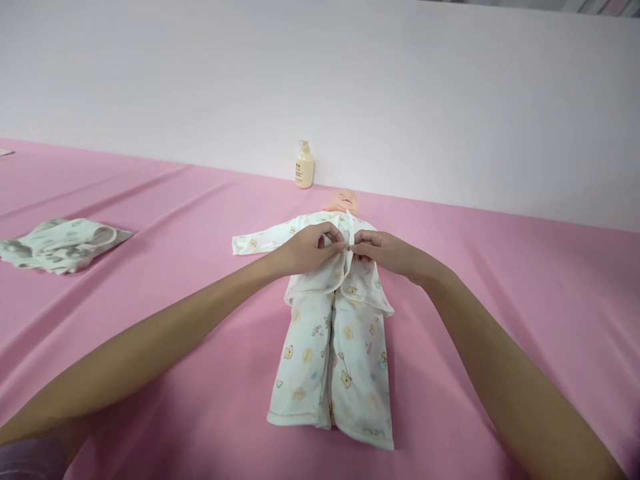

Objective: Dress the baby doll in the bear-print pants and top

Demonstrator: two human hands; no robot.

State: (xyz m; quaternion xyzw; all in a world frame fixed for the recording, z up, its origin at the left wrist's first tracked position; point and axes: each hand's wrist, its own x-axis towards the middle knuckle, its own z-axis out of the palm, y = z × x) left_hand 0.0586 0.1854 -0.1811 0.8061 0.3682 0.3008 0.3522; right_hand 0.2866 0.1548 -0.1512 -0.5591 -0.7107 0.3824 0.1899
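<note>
A baby doll (344, 199) lies on its back on the pink cloth, its head toward the wall. It wears a white long-sleeved baby jacket (320, 283) and matching trousers (310, 360) with small bear prints. The jacket's two front edges meet loosely at the chest and part lower down. My left hand (317, 247) pinches one front edge between thumb and fingers. Just beside it, my right hand (373, 250) pinches the opposite edge. The fingertips nearly touch, and any fastener between them is too small to make out. One sleeve (263, 239) stretches out to the left.
A cream pump bottle (304, 167) stands against the white wall (320, 80), behind the doll's head. Folded pale clothing (65, 243) with a green print lies at the left. Pink cloth (200, 393) with several creases covers the surface.
</note>
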